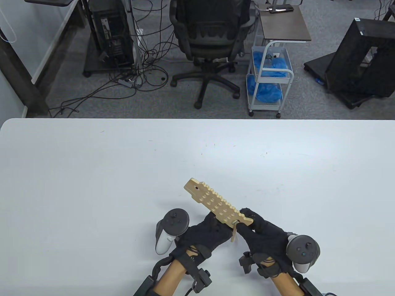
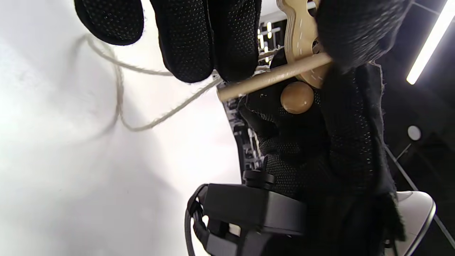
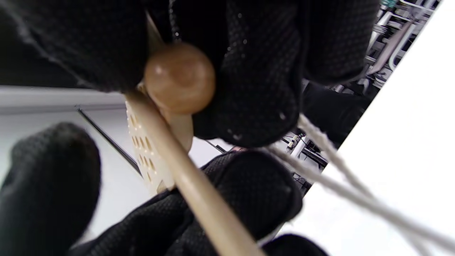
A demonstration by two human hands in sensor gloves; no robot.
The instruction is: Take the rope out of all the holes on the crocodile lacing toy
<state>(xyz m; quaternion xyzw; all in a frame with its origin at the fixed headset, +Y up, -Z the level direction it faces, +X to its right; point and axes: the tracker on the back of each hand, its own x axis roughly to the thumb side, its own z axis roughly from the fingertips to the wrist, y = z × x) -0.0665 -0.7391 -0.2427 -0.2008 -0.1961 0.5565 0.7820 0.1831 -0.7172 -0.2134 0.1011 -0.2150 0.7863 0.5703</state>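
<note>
The wooden crocodile lacing toy (image 1: 216,205) is held slanting above the white table, its head end pointing far left. My left hand (image 1: 212,227) grips it from below near the middle, fingers (image 2: 199,39) and thumb on either side of the board (image 2: 301,35). My right hand (image 1: 248,220) curls round the near end. There a wooden needle (image 1: 234,234) sticks through a hole and hangs downward. A round wooden bead (image 3: 179,78) lies against my right fingers beside the needle (image 3: 199,192). Pale rope (image 2: 142,121) trails loosely from the needle's end over the table.
The white table (image 1: 92,185) stretches wide on all sides of the hands. Beyond its far edge stand an office chair (image 1: 209,40), a small cart with blue bags (image 1: 268,80) and computer gear with cables on the floor.
</note>
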